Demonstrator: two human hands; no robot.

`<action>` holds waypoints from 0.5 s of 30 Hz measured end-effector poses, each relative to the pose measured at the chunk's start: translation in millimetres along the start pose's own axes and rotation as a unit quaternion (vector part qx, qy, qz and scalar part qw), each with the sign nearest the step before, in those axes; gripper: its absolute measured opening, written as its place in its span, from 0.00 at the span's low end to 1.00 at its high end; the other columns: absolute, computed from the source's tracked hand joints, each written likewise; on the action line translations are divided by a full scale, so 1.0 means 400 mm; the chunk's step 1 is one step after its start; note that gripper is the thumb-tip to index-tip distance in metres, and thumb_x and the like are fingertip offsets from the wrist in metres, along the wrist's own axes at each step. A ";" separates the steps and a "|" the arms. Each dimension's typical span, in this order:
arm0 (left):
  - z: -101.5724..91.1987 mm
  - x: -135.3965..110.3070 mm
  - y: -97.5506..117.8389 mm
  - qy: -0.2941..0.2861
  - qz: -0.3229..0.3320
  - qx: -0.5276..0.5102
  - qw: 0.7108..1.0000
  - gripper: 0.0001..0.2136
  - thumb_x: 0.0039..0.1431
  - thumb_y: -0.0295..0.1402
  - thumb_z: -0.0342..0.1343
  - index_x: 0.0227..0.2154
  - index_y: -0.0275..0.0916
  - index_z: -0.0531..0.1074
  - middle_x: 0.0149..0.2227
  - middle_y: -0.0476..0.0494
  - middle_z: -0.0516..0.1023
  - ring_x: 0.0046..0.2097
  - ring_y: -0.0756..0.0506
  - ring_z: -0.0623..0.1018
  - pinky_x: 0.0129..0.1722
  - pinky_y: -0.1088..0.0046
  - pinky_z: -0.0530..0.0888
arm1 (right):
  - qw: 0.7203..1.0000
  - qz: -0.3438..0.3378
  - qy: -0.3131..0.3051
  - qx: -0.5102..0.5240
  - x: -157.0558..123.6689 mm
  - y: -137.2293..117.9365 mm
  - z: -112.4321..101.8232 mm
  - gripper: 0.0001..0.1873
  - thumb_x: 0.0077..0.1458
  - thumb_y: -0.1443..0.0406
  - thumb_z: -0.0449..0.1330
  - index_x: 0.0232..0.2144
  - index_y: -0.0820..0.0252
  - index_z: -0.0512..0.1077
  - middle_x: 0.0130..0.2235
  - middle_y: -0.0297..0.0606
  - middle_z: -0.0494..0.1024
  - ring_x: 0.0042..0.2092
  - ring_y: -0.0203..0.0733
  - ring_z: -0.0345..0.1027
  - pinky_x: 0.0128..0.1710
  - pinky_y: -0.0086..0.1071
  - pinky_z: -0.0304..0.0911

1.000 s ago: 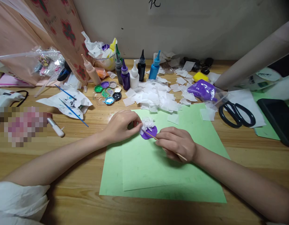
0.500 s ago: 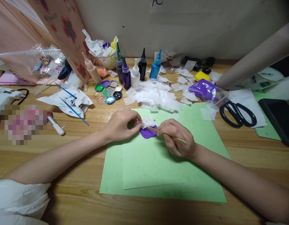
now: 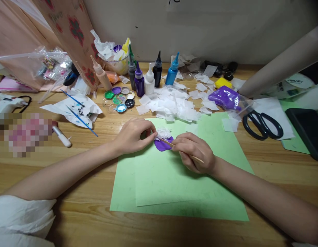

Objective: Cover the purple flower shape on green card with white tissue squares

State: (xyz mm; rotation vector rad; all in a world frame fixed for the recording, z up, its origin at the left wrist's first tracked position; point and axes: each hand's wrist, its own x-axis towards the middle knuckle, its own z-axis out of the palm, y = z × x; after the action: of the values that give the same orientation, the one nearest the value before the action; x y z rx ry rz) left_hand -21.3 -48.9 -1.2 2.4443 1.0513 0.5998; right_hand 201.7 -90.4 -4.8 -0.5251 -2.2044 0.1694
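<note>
A flat purple clay piece [image 3: 162, 145] lies on the green paper [image 3: 190, 185], with crumpled white tissue paper [image 3: 164, 132] bunched over its far part. My left hand [image 3: 135, 135] is at its left edge, thumb and forefinger pinched on a bit of white tissue at the stick's tip. My right hand [image 3: 193, 152] grips a thin wooden stick [image 3: 198, 159] like a pencil, its tip pointing left into the tissue beside my left fingertips. The clay's underside is hidden.
Behind the paper lies a pile of white tissue squares [image 3: 171, 103]. Paint bottles [image 3: 139, 84] and a paint palette [image 3: 120, 97] stand behind to the left. Brushes [image 3: 83, 121] rest on stained tissue. Black-handled scissors [image 3: 263, 125], bagged purple clay [image 3: 224, 97] and a black phone-like object [image 3: 305, 132] lie right.
The stick's tip has shifted slightly left, closer to my left fingertips, and my right hand has edged left with it. The view has shifted a little; my left hand keeps its pinch.
</note>
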 end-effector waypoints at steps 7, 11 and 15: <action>0.001 -0.002 0.000 0.005 0.001 0.001 1.000 0.08 0.60 0.36 0.53 0.30 0.37 0.71 0.26 0.49 0.75 0.29 0.50 0.71 0.32 0.72 0.64 | 0.998 0.058 0.033 0.023 -0.007 0.004 0.013 0.09 0.58 0.73 0.49 0.38 0.59 0.66 0.28 0.39 0.73 0.32 0.42 0.67 0.29 0.34 0.69; 0.000 -0.001 0.001 0.005 -0.009 0.004 1.000 0.09 0.61 0.36 0.51 0.29 0.37 0.71 0.26 0.48 0.75 0.29 0.49 0.71 0.32 0.72 0.64 | 0.998 0.044 0.043 0.028 -0.009 0.004 0.012 0.10 0.57 0.73 0.50 0.40 0.60 0.67 0.29 0.39 0.74 0.32 0.41 0.67 0.29 0.34 0.68; -0.001 0.002 -0.004 0.017 -0.040 0.003 0.999 0.13 0.65 0.34 0.44 0.29 0.37 0.70 0.27 0.47 0.75 0.31 0.48 0.72 0.33 0.72 0.64 | 0.997 0.026 0.067 0.033 -0.012 0.002 0.003 0.10 0.57 0.73 0.50 0.41 0.61 0.66 0.29 0.40 0.74 0.31 0.41 0.67 0.29 0.34 0.68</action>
State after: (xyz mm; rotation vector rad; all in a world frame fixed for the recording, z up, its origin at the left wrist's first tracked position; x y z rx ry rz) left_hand -21.8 -47.2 -1.5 2.3925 1.1598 0.6148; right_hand 203.8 -91.9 -9.3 -0.5417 -2.0496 0.2286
